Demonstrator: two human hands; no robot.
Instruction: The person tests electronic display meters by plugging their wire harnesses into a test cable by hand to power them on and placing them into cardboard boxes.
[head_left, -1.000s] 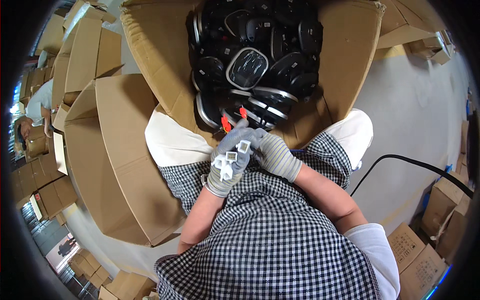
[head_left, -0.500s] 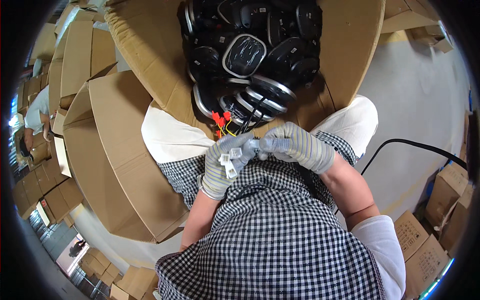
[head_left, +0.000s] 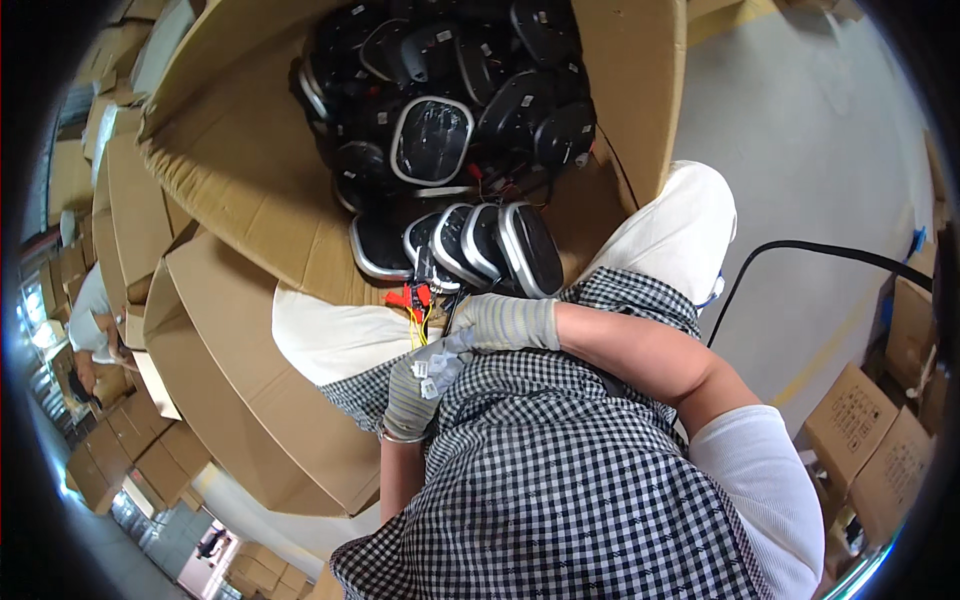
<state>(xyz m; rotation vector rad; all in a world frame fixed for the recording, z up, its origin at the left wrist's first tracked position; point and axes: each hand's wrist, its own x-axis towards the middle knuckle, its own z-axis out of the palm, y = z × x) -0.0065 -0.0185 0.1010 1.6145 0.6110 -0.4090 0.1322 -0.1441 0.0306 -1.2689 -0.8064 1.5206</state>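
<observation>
My left hand (head_left: pixel 412 398), in a grey striped knit glove, is closed round a bunch of cables with white plug connectors (head_left: pixel 427 382) showing at the palm. Against it, my right hand (head_left: pixel 508 322), gloved alike, is closed at the dark cables (head_left: pixel 452 302) just above the left fingers; its fingertips are partly hidden. Red connectors (head_left: pixel 410 298) on yellow wires stick up beside the hands. The cables run toward a row of black rounded panels with silver rims (head_left: pixel 530 248), leaning side by side at the near edge of a large open carton (head_left: pixel 225 190).
More black silver-rimmed units (head_left: pixel 432 140) are piled inside the carton. Another open carton (head_left: pixel 250 370) stands at my left. A thick black hose (head_left: pixel 830 246) arches over the floor on the right, near stacked boxes (head_left: pixel 850 420). A person (head_left: pixel 95 320) works at far left.
My right hand has moved left and across to the left hand, off the connector it pinched. The view has shifted; the row of panels now stands more upright and spread apart.
</observation>
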